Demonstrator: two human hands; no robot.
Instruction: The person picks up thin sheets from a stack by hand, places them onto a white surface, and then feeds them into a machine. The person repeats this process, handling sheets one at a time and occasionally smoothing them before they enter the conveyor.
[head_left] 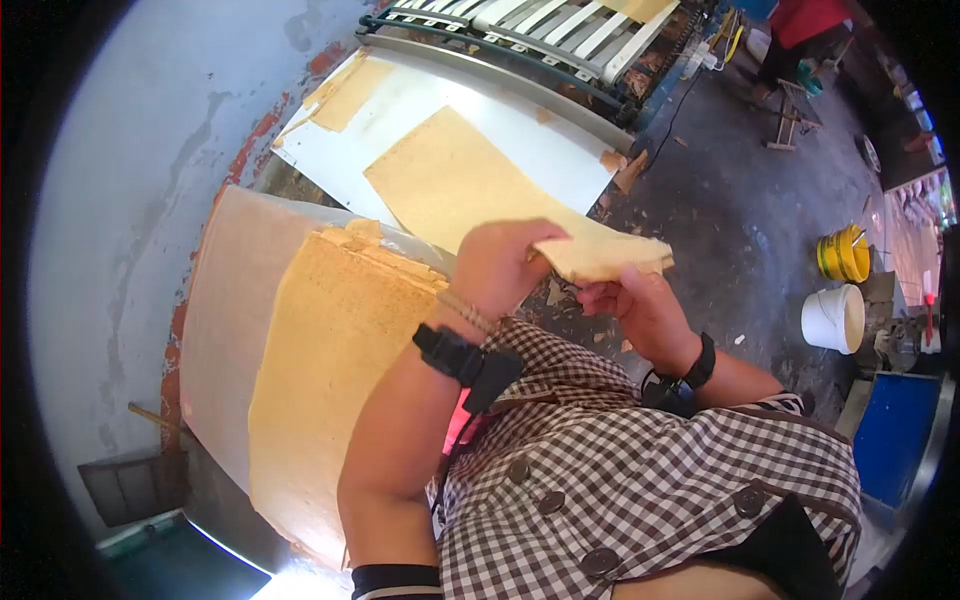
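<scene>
A thin, pale-yellow sheet [455,175] lies over a white board, its near end lifted and folded over. My left hand [505,262] is closed on the left side of that folded end. My right hand [645,312] pinches the same end from below, fingers curled under its edge. Beside my left forearm stands a thick stack of similar yellow sheets [335,370], with ragged broken bits along its top edge.
The white board [340,170] adjoins a slatted metal rack [560,35]. A yellow bucket [843,255] and a white bucket [832,320] stand at right. Flakes litter the floor. Another person in red [800,25] is at the upper right, near a small stool [795,118].
</scene>
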